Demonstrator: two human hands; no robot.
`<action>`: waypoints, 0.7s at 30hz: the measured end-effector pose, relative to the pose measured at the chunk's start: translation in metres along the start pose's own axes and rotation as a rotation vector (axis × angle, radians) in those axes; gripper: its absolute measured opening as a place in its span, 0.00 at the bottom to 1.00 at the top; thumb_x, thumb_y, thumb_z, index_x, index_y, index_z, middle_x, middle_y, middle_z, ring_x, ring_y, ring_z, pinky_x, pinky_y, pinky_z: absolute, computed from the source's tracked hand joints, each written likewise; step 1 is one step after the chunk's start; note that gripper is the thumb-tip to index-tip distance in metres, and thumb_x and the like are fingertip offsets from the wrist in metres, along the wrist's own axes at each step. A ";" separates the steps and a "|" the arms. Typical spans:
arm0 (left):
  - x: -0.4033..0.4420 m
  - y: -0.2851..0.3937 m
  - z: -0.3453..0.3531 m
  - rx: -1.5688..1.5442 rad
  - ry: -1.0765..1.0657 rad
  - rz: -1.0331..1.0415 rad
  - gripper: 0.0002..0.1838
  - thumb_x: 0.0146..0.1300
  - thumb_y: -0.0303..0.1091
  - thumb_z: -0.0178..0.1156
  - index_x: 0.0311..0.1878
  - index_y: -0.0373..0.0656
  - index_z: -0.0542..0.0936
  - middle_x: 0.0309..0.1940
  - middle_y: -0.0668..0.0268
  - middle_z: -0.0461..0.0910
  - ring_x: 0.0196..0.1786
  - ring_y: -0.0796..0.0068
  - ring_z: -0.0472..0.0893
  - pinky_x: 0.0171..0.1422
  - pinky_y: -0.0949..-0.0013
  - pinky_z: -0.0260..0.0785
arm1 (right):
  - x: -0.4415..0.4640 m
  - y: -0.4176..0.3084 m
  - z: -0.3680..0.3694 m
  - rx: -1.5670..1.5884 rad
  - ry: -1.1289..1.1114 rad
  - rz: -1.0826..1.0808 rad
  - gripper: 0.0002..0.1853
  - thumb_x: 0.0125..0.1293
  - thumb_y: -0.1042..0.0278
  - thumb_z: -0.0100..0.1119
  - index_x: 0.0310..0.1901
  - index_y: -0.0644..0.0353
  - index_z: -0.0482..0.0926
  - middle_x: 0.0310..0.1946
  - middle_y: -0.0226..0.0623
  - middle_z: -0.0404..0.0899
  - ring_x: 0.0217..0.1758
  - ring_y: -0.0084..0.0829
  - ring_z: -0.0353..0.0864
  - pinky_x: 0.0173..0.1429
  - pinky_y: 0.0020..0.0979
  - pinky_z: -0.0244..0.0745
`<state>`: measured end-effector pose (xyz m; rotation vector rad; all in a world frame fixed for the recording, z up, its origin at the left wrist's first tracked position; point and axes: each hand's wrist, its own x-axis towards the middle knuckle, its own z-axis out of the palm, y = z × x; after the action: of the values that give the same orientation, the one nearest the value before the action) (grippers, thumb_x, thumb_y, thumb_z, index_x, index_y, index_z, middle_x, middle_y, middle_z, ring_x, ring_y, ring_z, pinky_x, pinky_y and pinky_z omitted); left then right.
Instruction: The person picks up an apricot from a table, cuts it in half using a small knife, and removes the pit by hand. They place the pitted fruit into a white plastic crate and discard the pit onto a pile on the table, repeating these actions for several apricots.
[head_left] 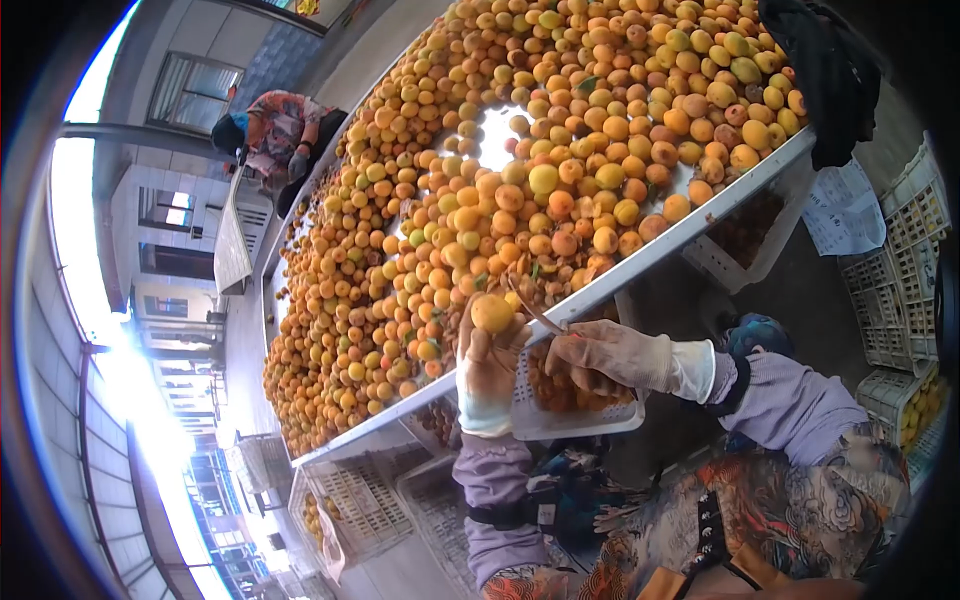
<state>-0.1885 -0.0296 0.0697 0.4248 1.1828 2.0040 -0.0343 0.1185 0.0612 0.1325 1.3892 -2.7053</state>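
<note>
My left hand [487, 372], in a stained glove, is closed around a yellow apricot [492, 313] at the table's near edge. In my gloved right hand [615, 355] is a thin, curved tool [533, 310] with a narrow end pointing toward the fruit; I cannot make out whether it is a knife or a hook. Just beyond both hands lies a patch of brownish split fruit pieces [535, 285]. Whole apricots [440, 240] cover most of the metal-edged table [690, 222]. Below my hands a white crate [575, 425] contains brown-orange pieces.
Across the table sits another person [275, 140] in a patterned top. Dark cloth [825, 75] hangs over the table's right corner. Plastic crates [900, 260] are stacked at the right, and another crate [360, 500] stands at lower left. A printed sack [843, 208] is near the stack.
</note>
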 end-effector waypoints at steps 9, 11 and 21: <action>-0.063 -0.049 -0.021 -0.314 0.002 0.005 0.30 0.67 0.46 0.52 0.67 0.40 0.60 0.62 0.56 0.66 0.63 0.60 0.68 0.65 0.58 0.65 | 0.005 0.026 0.014 -0.028 -0.283 0.150 0.30 0.69 0.37 0.37 0.40 0.61 0.76 0.15 0.23 0.62 0.10 0.15 0.57 0.12 0.19 0.54; -0.062 -0.048 -0.012 -0.384 0.032 0.024 0.31 0.65 0.51 0.53 0.64 0.39 0.64 0.57 0.57 0.70 0.59 0.60 0.71 0.63 0.57 0.67 | 0.005 0.024 0.018 -0.027 -0.280 0.199 0.30 0.70 0.37 0.37 0.41 0.61 0.75 0.15 0.23 0.62 0.10 0.15 0.57 0.12 0.19 0.54; -0.064 -0.056 -0.023 -0.509 0.042 -0.019 0.30 0.66 0.49 0.52 0.64 0.37 0.64 0.57 0.55 0.71 0.58 0.59 0.72 0.64 0.54 0.66 | 0.014 0.041 0.022 0.026 -0.288 0.247 0.29 0.71 0.39 0.35 0.41 0.61 0.74 0.14 0.22 0.62 0.09 0.15 0.57 0.11 0.20 0.52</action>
<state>-0.1360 -0.0758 0.0160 0.1135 0.6556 2.2076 -0.0436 0.0763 0.0388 -0.0771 1.1713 -2.4257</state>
